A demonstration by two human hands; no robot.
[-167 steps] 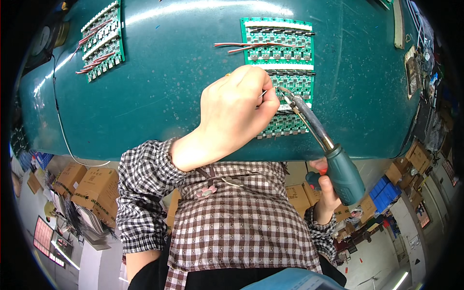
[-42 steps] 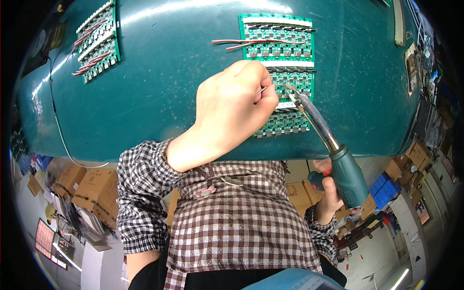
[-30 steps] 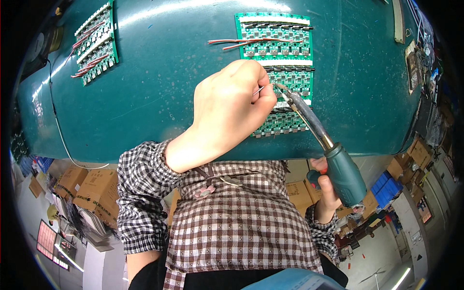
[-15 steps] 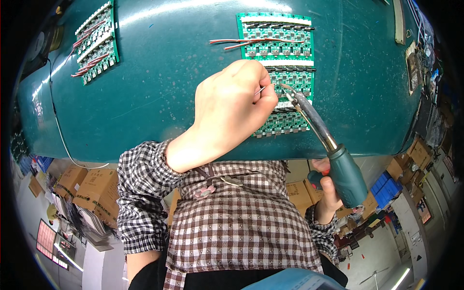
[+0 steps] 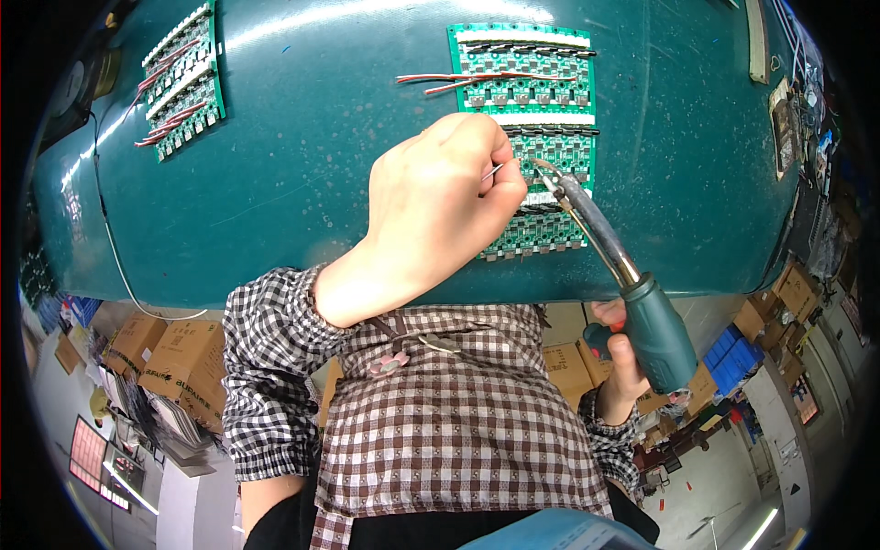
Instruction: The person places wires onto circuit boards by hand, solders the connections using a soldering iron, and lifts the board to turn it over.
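A green circuit board panel with rows of small parts and white strips lies on the green tabletop. My left hand is closed in a pinch over the panel's left side; a short thin wire shows between its fingers. A soldering gun with a dark green handle is in my right hand, fingers wrapped round the grip. Its bent metal tip reaches the panel beside my left fingertips; whether it touches is hard to tell. Red, white and black wires lie across the panel's upper rows and stick out leftward.
Another green panel with red wires lies at the far left of the table. A white cable hangs over the left edge. At the right edge sits a worn tray-like piece. Cardboard boxes stand below at left.
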